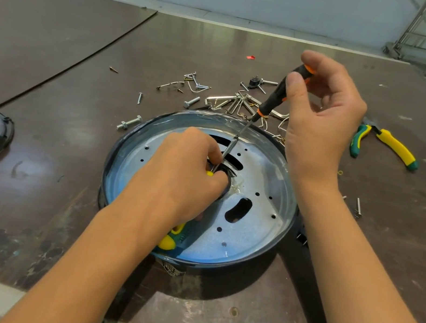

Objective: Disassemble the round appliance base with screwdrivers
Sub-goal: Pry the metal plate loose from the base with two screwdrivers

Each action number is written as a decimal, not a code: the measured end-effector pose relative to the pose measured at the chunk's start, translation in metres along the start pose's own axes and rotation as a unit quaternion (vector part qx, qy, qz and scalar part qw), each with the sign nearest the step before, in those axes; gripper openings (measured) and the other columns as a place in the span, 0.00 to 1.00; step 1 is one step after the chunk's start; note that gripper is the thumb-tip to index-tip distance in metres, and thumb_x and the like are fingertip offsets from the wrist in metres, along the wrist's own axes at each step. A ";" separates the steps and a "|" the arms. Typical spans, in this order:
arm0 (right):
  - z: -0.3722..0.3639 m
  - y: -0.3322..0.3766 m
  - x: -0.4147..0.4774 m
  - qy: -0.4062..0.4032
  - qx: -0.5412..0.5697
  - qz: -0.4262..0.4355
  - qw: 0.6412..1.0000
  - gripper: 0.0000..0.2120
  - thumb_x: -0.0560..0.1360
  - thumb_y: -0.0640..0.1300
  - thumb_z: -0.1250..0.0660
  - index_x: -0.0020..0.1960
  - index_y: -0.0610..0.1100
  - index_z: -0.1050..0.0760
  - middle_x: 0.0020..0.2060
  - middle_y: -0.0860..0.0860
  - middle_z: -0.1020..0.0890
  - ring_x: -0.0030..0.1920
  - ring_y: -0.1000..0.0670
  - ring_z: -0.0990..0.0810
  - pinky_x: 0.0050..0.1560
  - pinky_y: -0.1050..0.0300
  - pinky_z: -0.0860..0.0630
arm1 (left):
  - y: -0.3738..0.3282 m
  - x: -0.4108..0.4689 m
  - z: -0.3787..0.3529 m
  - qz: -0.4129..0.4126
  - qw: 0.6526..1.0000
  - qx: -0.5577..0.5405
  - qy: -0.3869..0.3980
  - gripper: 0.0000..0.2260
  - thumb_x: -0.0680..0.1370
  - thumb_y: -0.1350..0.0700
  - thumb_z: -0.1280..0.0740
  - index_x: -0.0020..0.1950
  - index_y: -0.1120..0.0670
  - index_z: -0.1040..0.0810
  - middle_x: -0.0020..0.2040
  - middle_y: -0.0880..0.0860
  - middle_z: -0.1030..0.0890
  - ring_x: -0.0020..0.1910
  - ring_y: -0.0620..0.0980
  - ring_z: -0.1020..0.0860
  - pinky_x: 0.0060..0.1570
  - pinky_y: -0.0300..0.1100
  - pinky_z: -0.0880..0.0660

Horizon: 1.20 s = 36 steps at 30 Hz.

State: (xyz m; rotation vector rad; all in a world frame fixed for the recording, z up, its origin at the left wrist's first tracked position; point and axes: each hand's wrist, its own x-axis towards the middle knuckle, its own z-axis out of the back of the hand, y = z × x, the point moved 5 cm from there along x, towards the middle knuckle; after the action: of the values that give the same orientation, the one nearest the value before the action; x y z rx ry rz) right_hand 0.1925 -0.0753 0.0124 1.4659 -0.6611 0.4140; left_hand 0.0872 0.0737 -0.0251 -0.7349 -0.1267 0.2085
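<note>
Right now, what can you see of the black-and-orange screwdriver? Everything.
The screwdriver has a black handle with orange accents and a thin silvery shaft. It leans, handle up and to the right, tip down at the middle of the round base. The right hand pinches the handle's top. The left hand, gripping a yellow-green handle, sits at the tip, which is hidden.

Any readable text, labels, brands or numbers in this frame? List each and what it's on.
No text can be read here.
On the outer wall of the round appliance base, a label: dark print, too blurred to read.
On the green-and-yellow tool handle under the left hand: faint marking, too small to read.
On the orange-and-black screwdriver and the pliers: no text visible.
</note>
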 end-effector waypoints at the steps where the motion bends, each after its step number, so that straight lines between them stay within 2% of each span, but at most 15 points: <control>1: 0.000 -0.001 0.000 0.002 0.001 -0.002 1.000 0.12 0.78 0.34 0.32 0.61 0.36 0.20 0.54 0.39 0.17 0.49 0.54 0.18 0.50 0.63 0.22 | 0.000 0.000 0.000 0.000 1.000 0.000 0.000 0.05 0.77 0.56 0.32 0.52 0.51 0.21 0.42 0.52 0.18 0.21 0.50 0.20 0.25 0.50 0.20; 4: -0.001 -0.001 -0.001 0.002 0.032 -0.020 0.999 0.14 0.79 0.31 0.37 0.62 0.34 0.21 0.53 0.42 0.17 0.52 0.50 0.17 0.53 0.54 0.18 | 0.000 0.001 0.000 -0.004 1.000 0.002 -0.003 0.03 0.76 0.56 0.31 0.50 0.51 0.21 0.42 0.52 0.18 0.20 0.50 0.20 0.25 0.50 0.20; 8: -0.002 0.002 -0.001 0.016 0.003 -0.002 1.000 0.10 0.78 0.35 0.31 0.59 0.38 0.20 0.51 0.42 0.18 0.50 0.51 0.18 0.50 0.61 0.21 | 0.000 0.000 0.000 -0.007 1.000 0.007 -0.004 0.02 0.76 0.55 0.32 0.48 0.51 0.21 0.42 0.52 0.18 0.20 0.50 0.20 0.24 0.50 0.20; 10: -0.002 0.001 -0.001 0.023 0.007 0.002 1.000 0.11 0.78 0.33 0.32 0.60 0.38 0.22 0.49 0.45 0.18 0.48 0.51 0.17 0.52 0.57 0.19 | 0.000 0.000 0.001 -0.009 1.000 0.009 -0.006 0.02 0.76 0.55 0.32 0.47 0.51 0.21 0.42 0.53 0.18 0.20 0.50 0.21 0.24 0.51 0.20; 13: -0.004 0.000 -0.002 0.042 0.042 -0.018 0.998 0.17 0.79 0.30 0.37 0.65 0.41 0.31 0.53 0.43 0.19 0.54 0.48 0.16 0.58 0.50 0.18 | -0.001 0.000 0.001 -0.013 1.000 0.015 -0.010 0.02 0.75 0.55 0.32 0.46 0.52 0.21 0.41 0.53 0.18 0.20 0.50 0.21 0.25 0.51 0.20; 15: -0.007 -0.002 -0.001 0.058 0.057 -0.025 0.996 0.15 0.79 0.30 0.38 0.63 0.40 0.35 0.58 0.40 0.21 0.60 0.47 0.18 0.63 0.48 0.20 | -0.001 0.000 0.001 -0.013 1.000 0.014 -0.009 0.01 0.76 0.56 0.32 0.46 0.52 0.21 0.41 0.53 0.18 0.20 0.50 0.21 0.25 0.51 0.20; 17: -0.009 -0.001 -0.002 0.074 0.078 -0.024 0.994 0.14 0.79 0.29 0.36 0.59 0.39 0.38 0.61 0.37 0.23 0.64 0.45 0.19 0.65 0.50 0.21 | -0.001 0.000 0.001 -0.010 1.000 0.011 -0.008 0.02 0.76 0.56 0.32 0.47 0.52 0.21 0.41 0.53 0.18 0.20 0.50 0.21 0.26 0.51 0.20; 19: -0.010 0.002 -0.004 0.082 0.100 -0.020 0.991 0.15 0.79 0.30 0.33 0.56 0.41 0.37 0.59 0.37 0.23 0.63 0.44 0.18 0.63 0.52 0.20 | 0.000 0.000 0.000 -0.009 1.000 0.009 -0.007 0.02 0.76 0.56 0.32 0.47 0.52 0.21 0.41 0.53 0.18 0.20 0.50 0.21 0.26 0.51 0.20; 21: -0.008 0.004 -0.005 0.073 0.108 -0.014 0.991 0.16 0.77 0.30 0.30 0.54 0.42 0.34 0.55 0.40 0.20 0.60 0.45 0.16 0.59 0.54 0.18 | -0.001 0.000 0.000 -0.011 1.000 0.008 -0.007 0.02 0.76 0.56 0.32 0.47 0.52 0.21 0.41 0.54 0.18 0.20 0.50 0.21 0.26 0.51 0.20; 24: -0.005 0.005 -0.004 0.047 0.087 -0.004 0.995 0.15 0.75 0.30 0.27 0.53 0.41 0.30 0.47 0.51 0.20 0.51 0.54 0.16 0.50 0.62 0.19 | 0.000 0.000 0.000 -0.011 1.000 0.006 -0.005 0.03 0.76 0.55 0.32 0.49 0.51 0.21 0.42 0.53 0.18 0.20 0.49 0.21 0.26 0.51 0.19; 27: -0.002 0.006 -0.004 0.028 0.053 0.014 0.998 0.14 0.74 0.32 0.27 0.53 0.41 0.29 0.43 0.55 0.22 0.44 0.61 0.22 0.45 0.68 0.23 | 0.000 0.000 0.001 -0.011 1.000 0.008 -0.008 0.03 0.76 0.55 0.31 0.49 0.51 0.21 0.41 0.52 0.18 0.20 0.49 0.21 0.26 0.50 0.19; 29: -0.002 0.006 -0.004 0.030 0.045 0.012 0.998 0.13 0.75 0.32 0.28 0.54 0.41 0.28 0.45 0.53 0.22 0.45 0.60 0.21 0.46 0.66 0.23 | -0.001 0.000 0.001 -0.012 1.000 0.010 -0.012 0.03 0.76 0.56 0.31 0.49 0.51 0.21 0.40 0.52 0.18 0.19 0.49 0.21 0.26 0.50 0.19; 32: -0.005 0.004 -0.004 0.047 0.058 0.004 0.997 0.11 0.77 0.30 0.34 0.56 0.41 0.27 0.49 0.47 0.20 0.49 0.53 0.19 0.49 0.61 0.21 | -0.001 0.000 0.001 -0.013 1.000 0.010 -0.008 0.03 0.76 0.55 0.31 0.49 0.51 0.21 0.40 0.52 0.18 0.20 0.48 0.21 0.26 0.49 0.19; 36: -0.006 0.008 -0.004 0.045 0.058 0.016 0.997 0.10 0.77 0.34 0.28 0.54 0.42 0.27 0.45 0.53 0.21 0.47 0.55 0.20 0.45 0.64 0.22 | 0.000 0.000 0.001 -0.011 1.000 0.010 -0.008 0.04 0.76 0.55 0.31 0.50 0.51 0.21 0.41 0.52 0.18 0.20 0.48 0.21 0.26 0.50 0.19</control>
State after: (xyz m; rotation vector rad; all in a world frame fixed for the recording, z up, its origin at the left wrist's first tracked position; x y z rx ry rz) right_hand 0.1857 -0.0685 0.0164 1.5386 -0.5980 0.5485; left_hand 0.0873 0.0741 -0.0246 -0.7124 -0.1471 0.1936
